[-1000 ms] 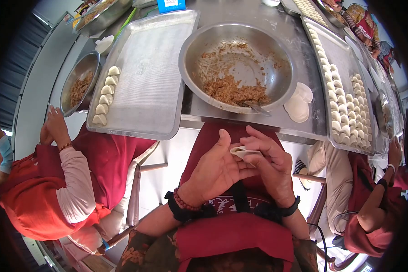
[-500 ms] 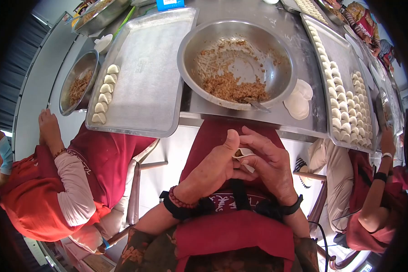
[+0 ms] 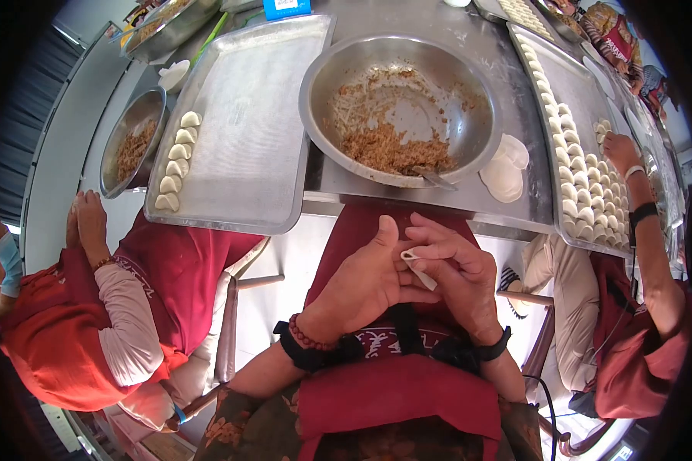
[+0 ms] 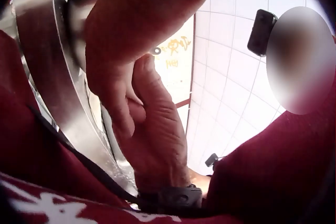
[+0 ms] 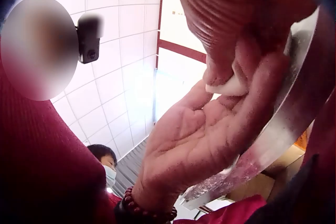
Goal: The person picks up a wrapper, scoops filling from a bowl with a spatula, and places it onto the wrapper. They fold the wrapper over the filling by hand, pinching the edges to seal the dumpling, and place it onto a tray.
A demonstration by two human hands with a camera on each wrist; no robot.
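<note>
In the head view, a small folded dumpling (image 3: pixel 420 272) of white dough is between the two hands, above the lap. The right hand (image 3: pixel 469 288) pinches it between thumb and fingers. Palm up, the left hand (image 3: pixel 357 290) lies beside it, thumb standing away and fingers reaching toward the right hand. From the right wrist, the pale dough edge (image 5: pixel 231 87) shows between the right fingertips and the left fingers. The left wrist view has the right hand (image 4: pixel 157 134) meeting the left, with the dumpling hidden.
Ahead stands a steel bowl (image 3: pixel 473 142) with brown filling and a spoon (image 3: pixel 436 178). Round wrappers (image 3: pixel 503 180) lie to its right. A tray (image 3: pixel 246 154) at left carries a row of dumplings; another tray (image 3: pixel 565 230) at right holds many. People sit on both sides.
The dumpling has turned from lying flat to a steeper tilt in the right fingers. The left thumb has drawn back from it. At right, a neighbour's hand has reached over the dumpling tray.
</note>
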